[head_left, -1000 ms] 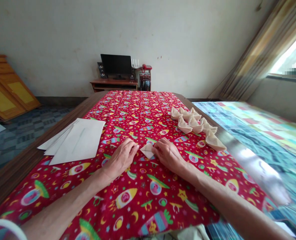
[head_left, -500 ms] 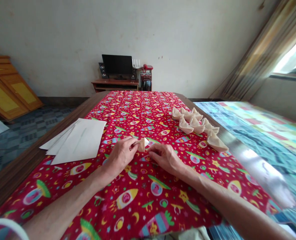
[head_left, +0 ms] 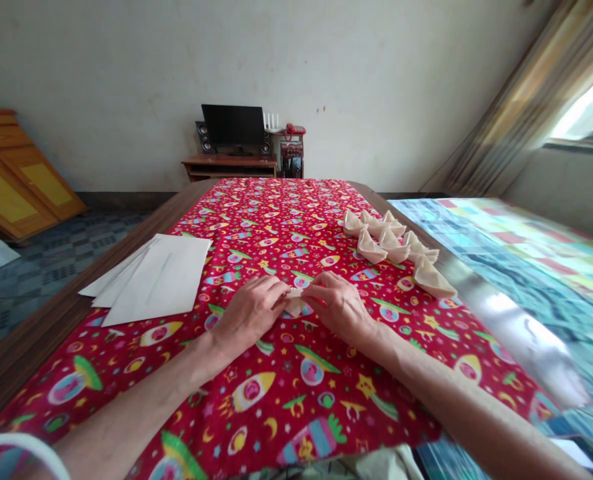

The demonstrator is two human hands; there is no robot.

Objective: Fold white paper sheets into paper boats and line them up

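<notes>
Between my hands, just above the red patterned cloth, is a small piece of folded off-white paper. My left hand pinches its left end, while the fingers of my right hand close on its right end. Part of the paper is hidden behind the fingertips. To the right lie several folded paper boats in a loose group, the nearest one a little apart. On the left, several flat white paper sheets are fanned over one another.
The cloth covers a dark wooden table whose left edge shows. A bed-like surface with a blue patterned cover adjoins on the right. Against the far wall stand a monitor and a red telephone; a wooden cabinet is at left.
My right hand has moved left and up and now grips the paper, which it was beside before. The paper has turned and looks flatter between my fingers.
</notes>
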